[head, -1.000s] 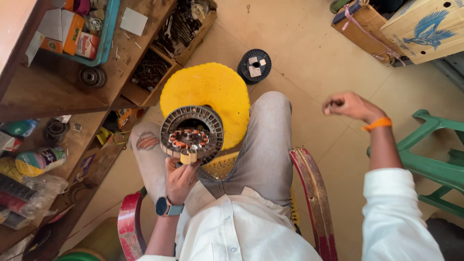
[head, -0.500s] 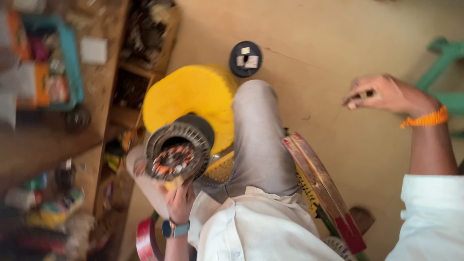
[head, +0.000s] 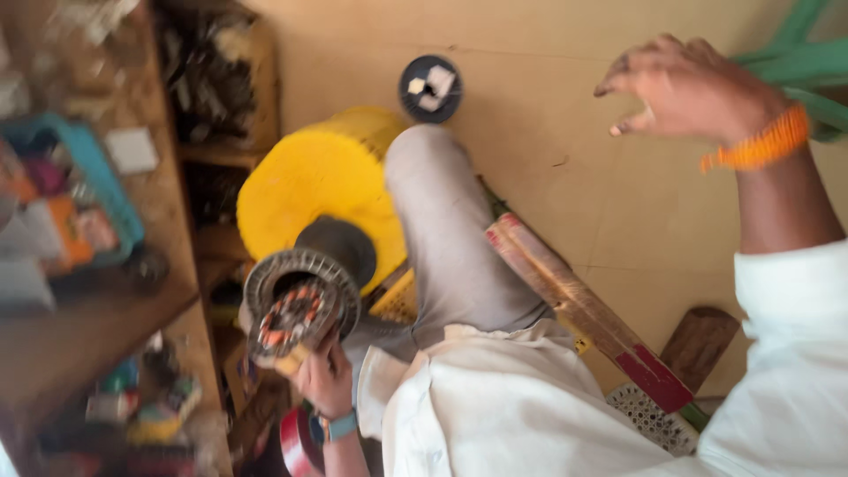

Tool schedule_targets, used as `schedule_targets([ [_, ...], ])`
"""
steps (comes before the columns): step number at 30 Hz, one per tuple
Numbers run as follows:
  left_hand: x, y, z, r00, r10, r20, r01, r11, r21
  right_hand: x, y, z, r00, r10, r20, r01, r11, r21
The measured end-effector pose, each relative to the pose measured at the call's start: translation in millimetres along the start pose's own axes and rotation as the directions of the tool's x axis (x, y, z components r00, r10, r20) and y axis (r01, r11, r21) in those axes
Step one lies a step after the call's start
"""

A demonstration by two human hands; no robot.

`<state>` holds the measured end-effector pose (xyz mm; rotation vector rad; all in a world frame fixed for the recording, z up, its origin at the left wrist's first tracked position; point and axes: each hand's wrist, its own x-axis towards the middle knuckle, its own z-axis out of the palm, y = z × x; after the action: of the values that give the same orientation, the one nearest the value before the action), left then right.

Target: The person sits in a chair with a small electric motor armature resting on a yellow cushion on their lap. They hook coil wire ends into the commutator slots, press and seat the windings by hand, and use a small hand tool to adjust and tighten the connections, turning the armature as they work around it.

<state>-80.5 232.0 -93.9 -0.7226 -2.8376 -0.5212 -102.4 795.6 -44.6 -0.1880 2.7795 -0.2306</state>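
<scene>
My left hand (head: pixel 325 375) grips the lower edge of a round metal motor stator (head: pixel 299 311) with copper and orange windings inside, held above my lap beside a yellow stool (head: pixel 318 190). A watch sits on that wrist. My right hand (head: pixel 685 88) is raised out to the right over the tiled floor, with its fingers spread and curled and nothing in them. An orange band circles its wrist.
A wooden workbench (head: pixel 97 309) with a teal tray (head: pixel 97 190) and small clutter runs along the left, shelves below it. A black wire spool (head: pixel 430 87) lies on the floor. A green plastic chair (head: pixel 795 62) stands top right. A red-edged chair arm (head: pixel 579 309) crosses beside my leg.
The view has swung and blurred. My right hand has risen and opened its fingers. The stator stays in my left hand, now lower left in view.
</scene>
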Motion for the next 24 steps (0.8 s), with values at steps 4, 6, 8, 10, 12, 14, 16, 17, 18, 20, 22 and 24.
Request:
schedule_targets([
  [4, -29.1, 5.0, -9.0, 0.969, -0.215, 0.120, 0.239, 0.940, -0.245, -19.5, -120.6, -4.2, 0.965, -0.201, -0.170, 0.260, 0.826, 0.500],
  [6, -26.5, 8.0, -10.9, 0.995, -0.103, -0.002, 0.101, 0.982, -0.159, -16.2, -195.4, 3.0, 0.894, -0.337, -0.294, 0.447, 0.670, 0.593],
  [8, -31.0, 9.9, -20.5, 0.992, 0.024, -0.127, -0.035, 0.996, -0.081, -10.6, -256.1, 12.8, 0.875, -0.397, -0.276, 0.454, 0.478, 0.752],
  [10, -33.5, 18.4, -34.3, 0.984, 0.048, -0.174, -0.065, 0.993, -0.095, -5.3, -303.3, 27.6, 0.836, -0.406, -0.368, 0.541, 0.505, 0.672],
  [12, -41.5, 34.7, -53.2, 0.984, -0.007, -0.180, -0.029, 0.981, -0.193, -13.0, -341.1, 38.0, 0.859, -0.343, -0.381, 0.511, 0.517, 0.687],
  [14, -76.2, 31.3, -60.6, 0.975, -0.025, -0.220, -0.023, 0.977, -0.213, -27.8, -389.4, 60.1, 0.917, -0.236, -0.322, 0.399, 0.501, 0.768],
  [16, -108.2, 14.4, -68.7, 0.977, -0.007, -0.215, -0.040, 0.976, -0.216, -36.3, -431.0, 80.1, 0.983, -0.090, -0.163, 0.186, 0.425, 0.886],
  [17, -120.5, 9.6, -70.3, 0.981, 0.021, -0.193, -0.062, 0.976, -0.208, -39.7, -442.4, 86.5, 0.989, -0.063, -0.131, 0.145, 0.347, 0.927],
  [18, -132.4, 4.2, -69.7, 0.984, 0.052, -0.171, -0.087, 0.975, -0.204, -41.5, -453.4, 93.3, 0.995, -0.036, -0.097, 0.103, 0.267, 0.958],
  [20, -151.8, -0.4, -63.9, 0.981, 0.103, -0.165, -0.137, 0.969, -0.207, -44.9, -466.0, 105.9, 0.998, 0.017, -0.052, 0.047, 0.237, 0.970],
  [22, -163.4, -4.0, -58.0, 0.976, 0.143, -0.164, -0.177, 0.959, -0.221, -45.5, -479.5, 118.8, 0.996, 0.075, -0.042, 0.014, 0.341, 0.940],
  [24, -173.0, -4.3, -53.6, 0.976, 0.145, -0.165, -0.183, 0.952, -0.247, -43.9, -488.5, 129.5, 0.983, 0.120, -0.141, 0.089, 0.359, 0.929],
])
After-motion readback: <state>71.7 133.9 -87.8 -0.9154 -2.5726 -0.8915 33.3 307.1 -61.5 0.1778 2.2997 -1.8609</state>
